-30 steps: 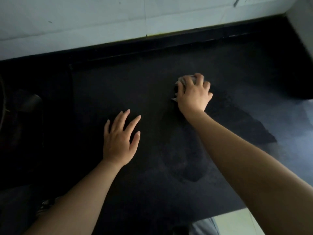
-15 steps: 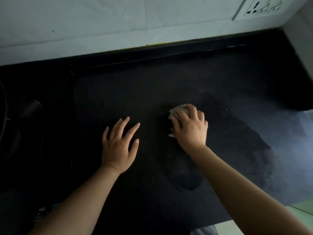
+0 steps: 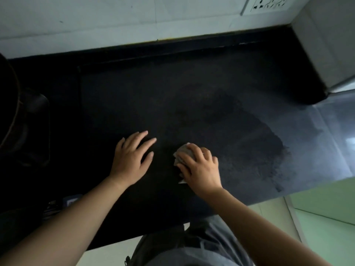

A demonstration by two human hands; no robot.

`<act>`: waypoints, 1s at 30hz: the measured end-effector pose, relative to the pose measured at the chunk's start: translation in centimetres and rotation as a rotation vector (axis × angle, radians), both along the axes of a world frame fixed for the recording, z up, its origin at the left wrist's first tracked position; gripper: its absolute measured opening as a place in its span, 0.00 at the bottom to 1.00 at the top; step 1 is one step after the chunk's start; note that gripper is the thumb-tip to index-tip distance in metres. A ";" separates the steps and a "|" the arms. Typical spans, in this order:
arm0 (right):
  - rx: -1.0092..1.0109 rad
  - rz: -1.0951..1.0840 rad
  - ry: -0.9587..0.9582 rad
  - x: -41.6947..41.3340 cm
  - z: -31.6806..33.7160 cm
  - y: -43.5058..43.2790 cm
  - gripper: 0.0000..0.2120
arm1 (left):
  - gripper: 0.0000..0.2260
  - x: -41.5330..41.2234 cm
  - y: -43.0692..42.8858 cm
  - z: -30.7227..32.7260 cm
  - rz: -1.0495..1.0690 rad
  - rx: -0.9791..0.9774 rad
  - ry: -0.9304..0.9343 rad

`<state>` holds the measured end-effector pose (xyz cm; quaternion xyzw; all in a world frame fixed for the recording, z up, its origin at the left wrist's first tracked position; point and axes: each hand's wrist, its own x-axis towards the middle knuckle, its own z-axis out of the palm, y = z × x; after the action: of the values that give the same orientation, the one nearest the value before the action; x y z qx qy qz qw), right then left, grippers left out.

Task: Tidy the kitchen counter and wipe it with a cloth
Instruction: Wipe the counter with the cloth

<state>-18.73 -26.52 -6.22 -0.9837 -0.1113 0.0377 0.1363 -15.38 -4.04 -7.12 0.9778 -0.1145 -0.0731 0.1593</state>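
The black stone counter (image 3: pixel 192 89) fills most of the head view. My right hand (image 3: pixel 201 169) presses a small grey cloth (image 3: pixel 182 152) flat on the counter near its front edge; only the cloth's left part shows past my fingers. A dark damp patch (image 3: pixel 240 135) spreads to the right and behind that hand. My left hand (image 3: pixel 132 160) lies palm down on the counter just left of the cloth, fingers spread, holding nothing.
A white tiled wall (image 3: pixel 134 20) with a socket plate (image 3: pixel 269 2) runs along the back. A grey cabinet side (image 3: pixel 326 45) bounds the counter at the right. A dark round vessel (image 3: pixel 11 116) sits at the far left. The counter's front edge (image 3: pixel 288 196) drops to a green floor.
My right hand has dragged the cloth from the middle of the counter back toward the front edge, close to my left hand. The left hand has stayed flat in place.
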 end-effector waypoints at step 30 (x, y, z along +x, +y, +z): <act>0.059 -0.206 -0.023 -2.5 0.0 -2.7 0.14 | 0.25 -8.2 -2.5 -0.2 -0.004 0.191 0.085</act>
<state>-21.25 -29.21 -6.18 -0.9859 -0.0121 0.0088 0.1669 -23.59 -6.50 -7.32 0.9843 -0.1022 -0.1256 0.0698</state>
